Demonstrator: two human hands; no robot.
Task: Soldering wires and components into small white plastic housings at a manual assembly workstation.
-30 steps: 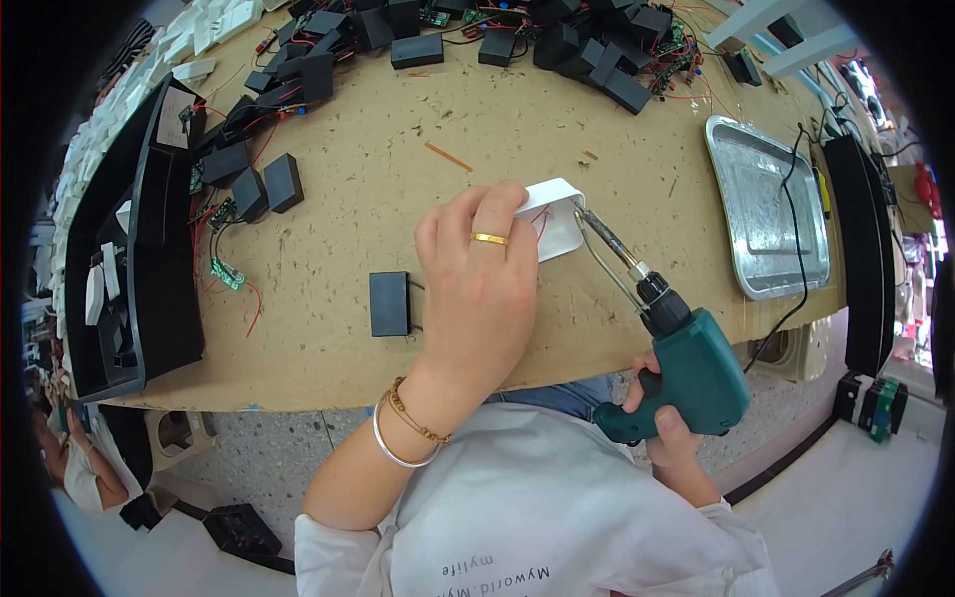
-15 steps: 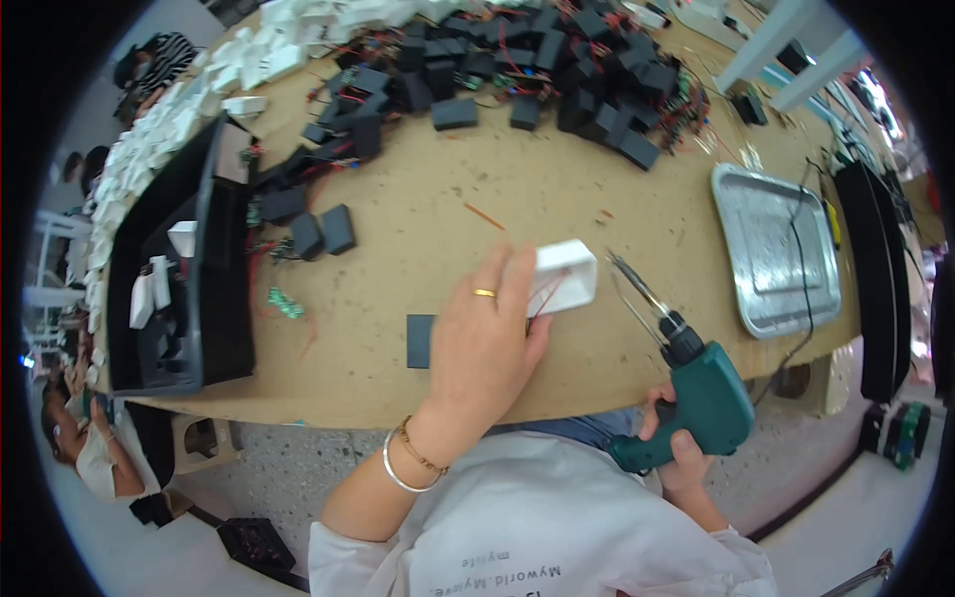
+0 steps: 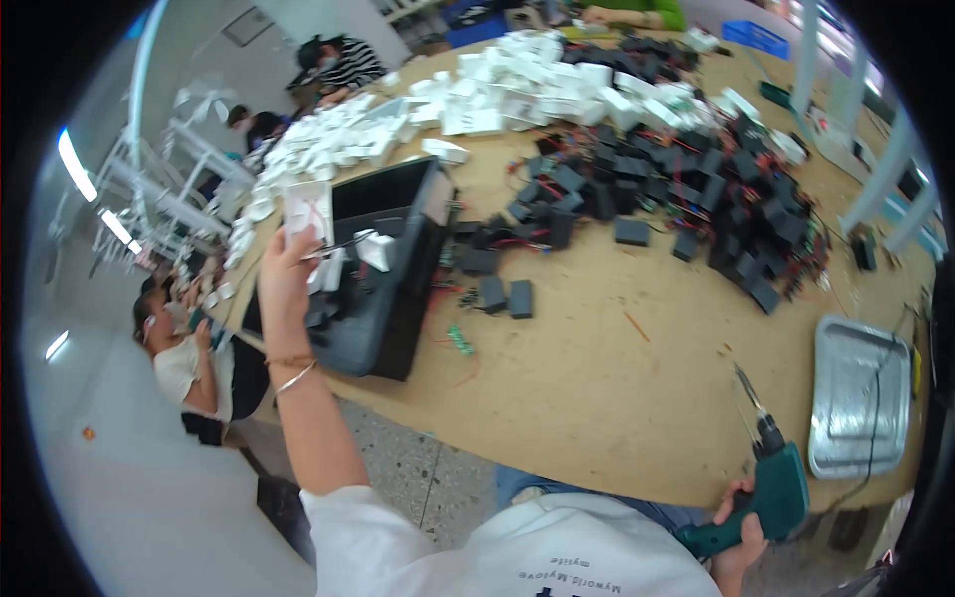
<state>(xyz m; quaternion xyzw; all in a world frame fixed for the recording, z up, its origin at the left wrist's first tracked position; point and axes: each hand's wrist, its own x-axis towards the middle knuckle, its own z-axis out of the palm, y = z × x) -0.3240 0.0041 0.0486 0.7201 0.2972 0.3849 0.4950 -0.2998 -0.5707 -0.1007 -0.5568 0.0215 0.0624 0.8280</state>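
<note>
Left hand [image 3: 286, 284] with fingers closed on a white case [image 3: 306, 204] by the black bin [image 3: 398, 323], bench [image 3: 587, 398]'s left edge; right-hand fingers [image 3: 751, 530] wrapped round green soldering gun [image 3: 781, 493], near edge, toward right corner.

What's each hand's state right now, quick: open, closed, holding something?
Left hand: closed on a white plastic case with red wires showing inside.
Right hand: closed around the handle of a green soldering gun.
</note>
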